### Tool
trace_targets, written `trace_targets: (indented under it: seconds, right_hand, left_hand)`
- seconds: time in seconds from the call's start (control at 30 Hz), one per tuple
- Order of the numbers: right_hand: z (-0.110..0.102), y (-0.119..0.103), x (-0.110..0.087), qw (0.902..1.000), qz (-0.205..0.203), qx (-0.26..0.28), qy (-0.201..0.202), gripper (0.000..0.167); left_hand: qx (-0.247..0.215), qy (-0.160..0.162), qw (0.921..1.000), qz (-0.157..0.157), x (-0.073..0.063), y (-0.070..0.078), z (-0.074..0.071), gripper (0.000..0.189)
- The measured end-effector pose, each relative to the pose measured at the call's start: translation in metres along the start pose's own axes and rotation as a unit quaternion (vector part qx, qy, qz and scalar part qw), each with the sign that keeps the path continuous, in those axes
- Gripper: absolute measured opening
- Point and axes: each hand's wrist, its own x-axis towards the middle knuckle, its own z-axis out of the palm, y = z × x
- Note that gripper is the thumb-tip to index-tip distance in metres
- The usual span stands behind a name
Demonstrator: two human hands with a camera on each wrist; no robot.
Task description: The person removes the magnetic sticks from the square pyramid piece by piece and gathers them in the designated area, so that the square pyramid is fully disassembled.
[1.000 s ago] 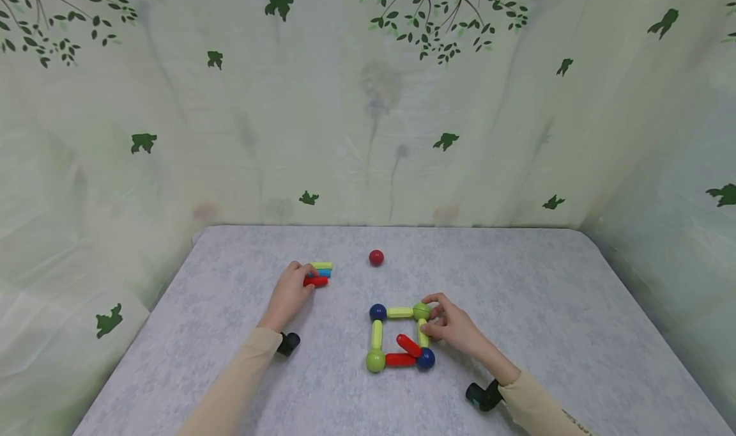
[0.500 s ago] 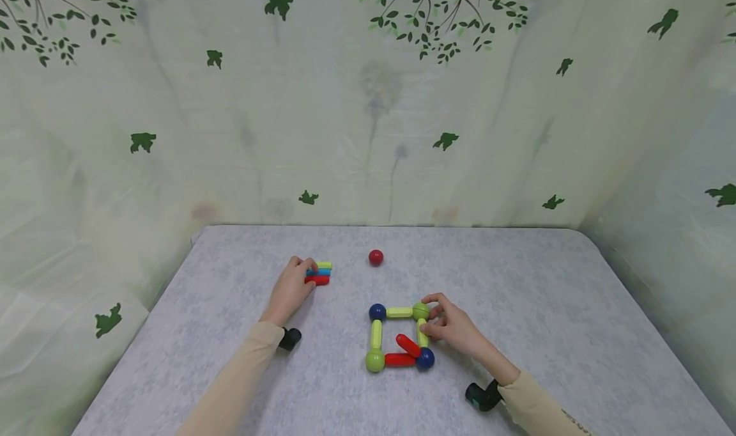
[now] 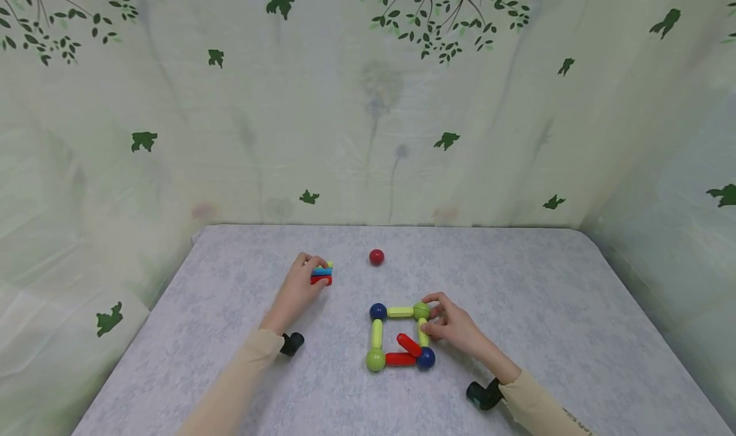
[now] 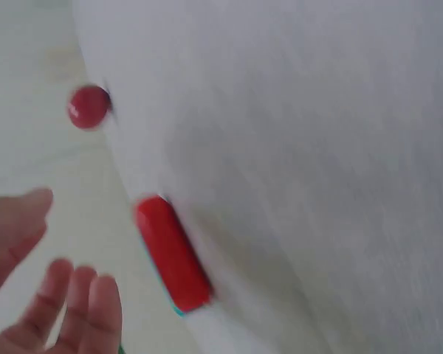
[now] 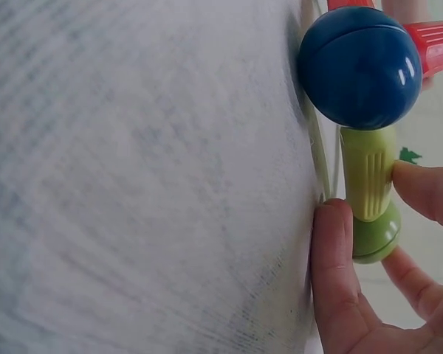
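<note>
My left hand (image 3: 294,292) is over a side-by-side row of magnetic rods: a red rod (image 3: 321,280), a blue rod (image 3: 322,272) and a mostly covered yellow-green rod (image 3: 330,264). In the left wrist view its bent fingers stand apart from the red rod (image 4: 171,254). My right hand (image 3: 457,327) pinches the right-hand yellow-green rod (image 5: 369,173) of a square frame, with fingers also against the green ball (image 5: 376,234). That frame has green and blue balls at its corners. A second red rod (image 3: 409,344) slants up from the near-right blue ball (image 3: 425,358).
A loose red ball (image 3: 376,257) lies behind the frame, near the back of the grey cloth-covered table (image 3: 540,308). A pale curtain (image 3: 345,103) printed with leaves hangs behind and at both sides. Each wrist wears a black camera (image 3: 484,395).
My left hand has shifted right and slightly back over the rods, and the red rod has slid a little right, level with the blue one's end. My right hand and the frame stay put.
</note>
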Motion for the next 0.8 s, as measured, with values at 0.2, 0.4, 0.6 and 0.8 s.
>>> trace_targets:
  seconds: [0.2,0.4,0.6,0.8]
  right_hand:
    - [-0.002,0.001,0.004,0.9999,-0.002,0.011,-0.012,0.046]
    - [-0.003,0.001,0.007,0.9995,-0.024,-0.019,-0.005,0.034]
    - [-0.004,0.003,0.007,0.9988,-0.031,-0.034,0.019,0.025]
    - [-0.006,0.006,0.005,0.9979,-0.018,-0.039,0.050,0.020]
  left_hand:
    - [-0.078,-0.090,0.9855,0.121,-0.014,0.034,0.012,0.024]
    - [-0.144,-0.215,0.9504,0.172,-0.032,0.070,0.031,0.026]
    - [-0.146,-0.284,0.9335,0.164,-0.044,0.092,0.047,0.032]
    - [-0.122,-0.293,0.9370,0.146,-0.048,0.101,0.059,0.034]
